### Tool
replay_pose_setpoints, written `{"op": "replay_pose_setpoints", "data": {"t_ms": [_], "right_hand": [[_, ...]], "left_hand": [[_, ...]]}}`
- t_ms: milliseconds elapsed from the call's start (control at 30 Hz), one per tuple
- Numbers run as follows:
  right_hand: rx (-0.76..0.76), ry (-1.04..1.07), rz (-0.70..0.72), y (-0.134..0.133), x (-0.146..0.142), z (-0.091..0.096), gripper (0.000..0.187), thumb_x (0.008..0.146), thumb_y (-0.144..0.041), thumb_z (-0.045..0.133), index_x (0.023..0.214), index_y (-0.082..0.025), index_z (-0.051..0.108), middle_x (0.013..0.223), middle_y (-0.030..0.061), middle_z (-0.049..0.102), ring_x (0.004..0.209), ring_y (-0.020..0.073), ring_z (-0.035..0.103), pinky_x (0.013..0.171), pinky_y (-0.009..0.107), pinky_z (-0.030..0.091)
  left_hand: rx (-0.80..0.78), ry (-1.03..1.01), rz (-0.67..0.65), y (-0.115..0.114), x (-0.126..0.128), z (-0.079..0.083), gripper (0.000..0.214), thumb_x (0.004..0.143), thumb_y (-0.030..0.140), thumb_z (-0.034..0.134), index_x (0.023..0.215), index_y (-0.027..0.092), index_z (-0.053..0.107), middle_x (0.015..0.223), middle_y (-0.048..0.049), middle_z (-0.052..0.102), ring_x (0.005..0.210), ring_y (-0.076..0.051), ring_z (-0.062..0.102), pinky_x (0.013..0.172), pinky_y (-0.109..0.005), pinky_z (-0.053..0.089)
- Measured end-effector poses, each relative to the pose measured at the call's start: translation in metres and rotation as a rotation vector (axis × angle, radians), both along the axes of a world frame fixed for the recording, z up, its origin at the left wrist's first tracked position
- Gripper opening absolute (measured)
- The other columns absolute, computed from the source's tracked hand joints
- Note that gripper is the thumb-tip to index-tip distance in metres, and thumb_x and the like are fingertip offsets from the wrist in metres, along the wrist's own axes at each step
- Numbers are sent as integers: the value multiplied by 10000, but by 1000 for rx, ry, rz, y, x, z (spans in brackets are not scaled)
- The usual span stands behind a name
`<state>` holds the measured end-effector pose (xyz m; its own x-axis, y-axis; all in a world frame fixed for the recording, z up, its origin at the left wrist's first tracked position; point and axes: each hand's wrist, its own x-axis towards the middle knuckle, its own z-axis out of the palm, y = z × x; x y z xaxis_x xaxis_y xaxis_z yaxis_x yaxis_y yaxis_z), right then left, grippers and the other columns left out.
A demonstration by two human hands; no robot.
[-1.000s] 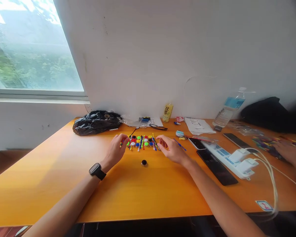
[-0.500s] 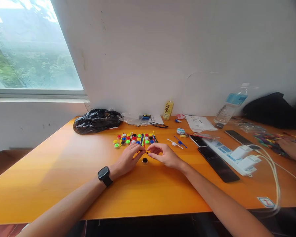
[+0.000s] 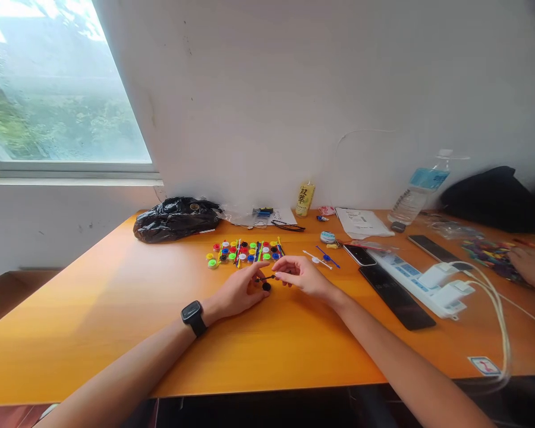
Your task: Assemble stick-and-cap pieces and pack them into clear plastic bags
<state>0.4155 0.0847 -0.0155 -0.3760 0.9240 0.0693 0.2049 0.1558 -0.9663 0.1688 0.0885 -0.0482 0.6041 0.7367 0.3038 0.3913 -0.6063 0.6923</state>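
My right hand (image 3: 304, 276) pinches a thin black plastic stick (image 3: 266, 278) with small knobs along it. The stick points left, toward the fingers of my left hand (image 3: 236, 291). My left thumb and a finger close around a small black round piece (image 3: 266, 287) low over the table. Whether that piece rests on the table or is lifted I cannot tell. Just behind my hands lie several coloured round pieces (image 3: 212, 263) in rows, with coloured sticks (image 3: 239, 252) among them. A white stick (image 3: 316, 260) and a blue stick (image 3: 327, 258), each with a disc, lie to the right.
On the right are phones (image 3: 396, 297), a white power strip (image 3: 401, 276) with chargers and cables, and a water bottle (image 3: 421, 187). A black plastic bag (image 3: 176, 220), glasses (image 3: 288, 226) and papers (image 3: 364, 222) lie at the back. Another person's hand (image 3: 528, 264) is at far right.
My left hand has left the black stick and moved down to the black round piece. The stick stays in my right hand, which has shifted slightly right.
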Motion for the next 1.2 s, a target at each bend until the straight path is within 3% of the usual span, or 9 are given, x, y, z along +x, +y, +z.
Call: {"op": "replay_pose_setpoints", "data": {"t_ms": [100,233,333,567,867,1200], "right_hand": [[-63,11,20,-1,-2,-1,420,788,-509,851,987,-161,726,860,51,733,720,165,660,655,288,507],[-85,11,36,1,-5,-8,447,738,-526,881,937,-158,724,833,50,735,712,174,667,669,307,527],[-64,-5,26,2,-7,-12,420,734,-505,881,915,-157,732,839,55,741,758,187,679,722,320,537],[-34,-49,10,1,-8,-17,328,772,-410,853,939,-151,737,832,47,733,777,181,667,735,299,498],[-101,5,64,3,-10,-26,433,757,-493,885,965,-155,712,737,7,677,628,142,594,590,261,456],[-39,-30,46,1,-9,-25,313,817,-420,817,973,-168,719,829,27,709,714,154,630,669,279,498]], "left_hand": [[-21,-34,-10,2,3,-3,587,904,316,742,1451,305,531,1126,-37,741,963,-205,708,829,-313,573],[1,-57,-15,0,4,-1,260,914,321,735,1146,239,653,1036,-30,744,890,-188,692,762,-290,555],[66,-26,-4,0,2,1,154,921,312,735,1029,224,668,971,-22,735,836,-175,670,719,-278,523],[159,15,3,-1,2,1,90,935,280,739,1005,234,705,931,-11,736,834,-167,675,726,-269,497],[169,14,12,-3,1,3,98,919,284,769,1000,243,732,947,-9,760,859,-174,696,752,-273,507],[312,144,-58,-9,0,23,103,1000,297,663,989,247,752,920,-43,762,865,-203,698,759,-313,506]]}}
